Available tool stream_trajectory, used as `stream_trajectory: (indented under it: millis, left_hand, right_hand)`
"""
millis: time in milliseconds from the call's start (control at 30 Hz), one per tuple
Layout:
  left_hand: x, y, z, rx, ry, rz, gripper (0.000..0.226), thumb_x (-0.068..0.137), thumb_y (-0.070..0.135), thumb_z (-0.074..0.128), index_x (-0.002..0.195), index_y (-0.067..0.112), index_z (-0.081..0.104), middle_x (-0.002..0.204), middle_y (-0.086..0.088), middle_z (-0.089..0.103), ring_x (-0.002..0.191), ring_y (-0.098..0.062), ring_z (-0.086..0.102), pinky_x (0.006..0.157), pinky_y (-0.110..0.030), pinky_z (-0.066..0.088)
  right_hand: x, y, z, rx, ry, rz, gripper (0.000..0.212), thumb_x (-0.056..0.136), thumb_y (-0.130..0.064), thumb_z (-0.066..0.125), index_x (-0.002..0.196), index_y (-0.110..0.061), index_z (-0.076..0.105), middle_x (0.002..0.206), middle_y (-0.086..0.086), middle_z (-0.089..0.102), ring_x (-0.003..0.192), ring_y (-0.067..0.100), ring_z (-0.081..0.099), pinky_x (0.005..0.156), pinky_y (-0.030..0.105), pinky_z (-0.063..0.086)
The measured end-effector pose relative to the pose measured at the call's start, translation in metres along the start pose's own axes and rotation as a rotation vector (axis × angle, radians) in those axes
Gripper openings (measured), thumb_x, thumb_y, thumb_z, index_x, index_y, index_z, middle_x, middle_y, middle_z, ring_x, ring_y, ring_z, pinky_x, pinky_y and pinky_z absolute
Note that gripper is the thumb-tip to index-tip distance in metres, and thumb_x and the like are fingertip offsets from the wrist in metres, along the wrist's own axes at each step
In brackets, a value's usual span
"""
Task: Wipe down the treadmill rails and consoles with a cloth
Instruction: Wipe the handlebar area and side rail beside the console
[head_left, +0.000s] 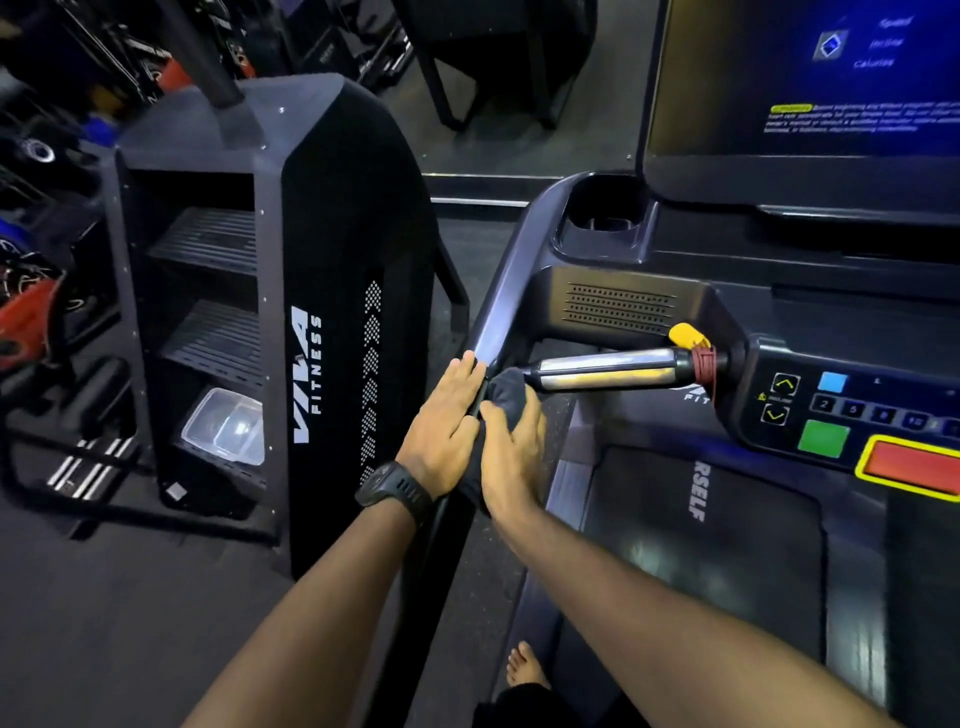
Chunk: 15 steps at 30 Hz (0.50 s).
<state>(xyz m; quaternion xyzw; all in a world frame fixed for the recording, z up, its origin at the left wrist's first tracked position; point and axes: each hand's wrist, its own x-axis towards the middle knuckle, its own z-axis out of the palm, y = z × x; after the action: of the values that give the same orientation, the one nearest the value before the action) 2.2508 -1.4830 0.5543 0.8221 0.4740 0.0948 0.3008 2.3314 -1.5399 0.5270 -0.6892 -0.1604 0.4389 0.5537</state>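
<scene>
At my far left sits a blurred jumble of dark gym gear with a red piece (26, 317) low in it. Next comes a tall black machine (332, 312) marked VIVA FITNESS, with ribbed steps, and a clear plastic container (223, 426) lies on a lower step.

My left hand (447, 431), with a black watch (392, 488) on the wrist, lies flat on the treadmill's left rail (488, 322). Its fingers are straight and pressed together along the rail's edge.

Just beside it, my right hand (511, 457) grips the dark cloth (506, 395), fingers curled round the bunched fabric. The bunch is pressed where the rail meets the tip of the shiny metal handgrip (608, 370); how far my fingers wrap underneath I cannot tell.

A red cord (704, 364) is wound round the handgrip's far end, under a yellow clip (688, 335). Above is a cup holder (605, 218).

Further right, the console (753, 415) shows arrow keys, a blue button (832, 382), a green button (823, 439) and a red one edged in yellow (914, 467). The lit screen (805, 78) glows blue above. Below lie the belt (701, 545) and my bare foot (527, 665).
</scene>
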Motion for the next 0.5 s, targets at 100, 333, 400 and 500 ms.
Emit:
stream_trajectory:
  millis: [100, 333, 400, 500]
  left_hand:
    - [-0.007, -0.002, -0.002, -0.021, -0.009, 0.034, 0.074, 0.084, 0.012, 0.034, 0.157, 0.013, 0.023, 0.163, 0.006, 0.008, 0.149, 0.0, 0.001, 0.115, -0.006, -0.002]
    - [-0.008, -0.001, -0.002, -0.042, -0.028, 0.028, 0.061, 0.099, 0.023, 0.033, 0.158, 0.014, 0.019, 0.164, 0.01, 0.003, 0.15, 0.0, -0.004, 0.113, -0.004, -0.005]
    - [-0.009, 0.0, -0.002, -0.036, -0.045, 0.021, 0.061, 0.1, 0.024, 0.031, 0.158, 0.015, 0.017, 0.165, 0.007, 0.001, 0.15, -0.001, -0.006, 0.11, -0.002, -0.007]
    - [-0.009, -0.001, -0.004, -0.045, -0.053, 0.034, 0.062, 0.097, 0.03, 0.025, 0.158, 0.017, 0.021, 0.166, 0.004, 0.003, 0.15, -0.003, -0.005, 0.112, -0.003, -0.006]
  right_hand:
    - [-0.015, 0.017, 0.003, 0.07, -0.035, 0.004, 0.061, 0.104, -0.049, 0.046, 0.159, -0.033, 0.028, 0.163, -0.006, 0.03, 0.146, 0.013, 0.033, 0.107, 0.025, 0.026]
    - [-0.001, 0.014, 0.011, 0.047, 0.033, 0.107, 0.066, 0.092, -0.052, 0.049, 0.153, -0.032, 0.039, 0.155, 0.0, 0.043, 0.137, 0.025, 0.048, 0.109, 0.046, 0.041]
    - [-0.012, 0.013, 0.011, 0.001, 0.025, 0.074, 0.064, 0.095, -0.049, 0.049, 0.155, -0.035, 0.035, 0.158, -0.002, 0.04, 0.137, 0.026, 0.048, 0.109, 0.045, 0.042]
    - [-0.025, 0.01, 0.007, -0.121, 0.014, -0.057, 0.063, 0.104, -0.04, 0.046, 0.161, -0.038, 0.02, 0.166, -0.011, 0.022, 0.143, 0.018, 0.039, 0.11, 0.033, 0.037]
